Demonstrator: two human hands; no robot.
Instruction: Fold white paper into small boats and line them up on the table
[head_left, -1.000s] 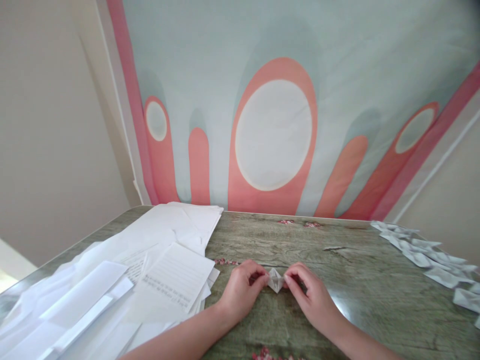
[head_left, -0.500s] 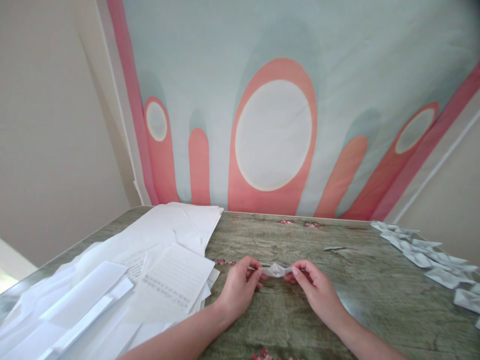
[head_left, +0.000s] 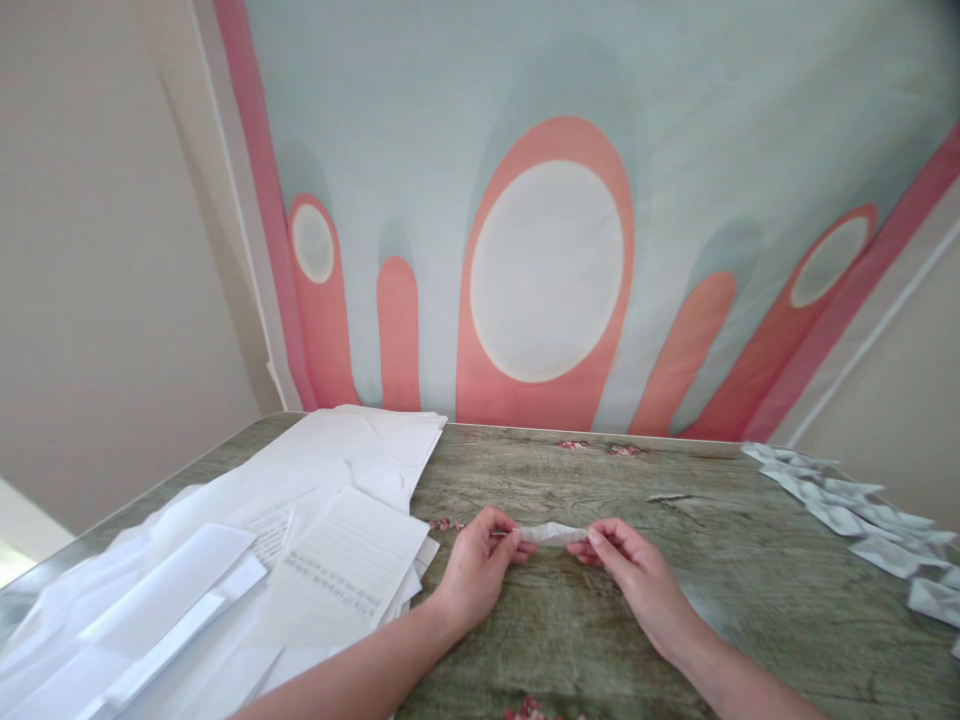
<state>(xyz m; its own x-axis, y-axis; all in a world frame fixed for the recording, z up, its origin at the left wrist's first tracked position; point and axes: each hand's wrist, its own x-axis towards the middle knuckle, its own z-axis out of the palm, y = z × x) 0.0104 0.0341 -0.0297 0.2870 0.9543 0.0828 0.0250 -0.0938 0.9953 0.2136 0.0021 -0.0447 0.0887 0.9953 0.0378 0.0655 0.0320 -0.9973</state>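
Observation:
Between my two hands a narrow strip of folded white paper [head_left: 553, 535] is held level, just above the table. My left hand [head_left: 480, 565] pinches its left end between thumb and fingers. At the other end, my right hand [head_left: 630, 565] has the same kind of pinch. The strip's middle shows creases; its two ends are hidden by my fingertips.
A spread pile of white paper sheets [head_left: 352, 440] covers the table's left side, with a printed sheet [head_left: 360, 550] and folded strips [head_left: 180, 580] on top. Several small folded paper pieces [head_left: 892, 520] lie in rows at the right edge of the wood-patterned table [head_left: 720, 520].
My hands have moved slightly apart. The paper between them was bunched up in the middle and now lies straighter and longer.

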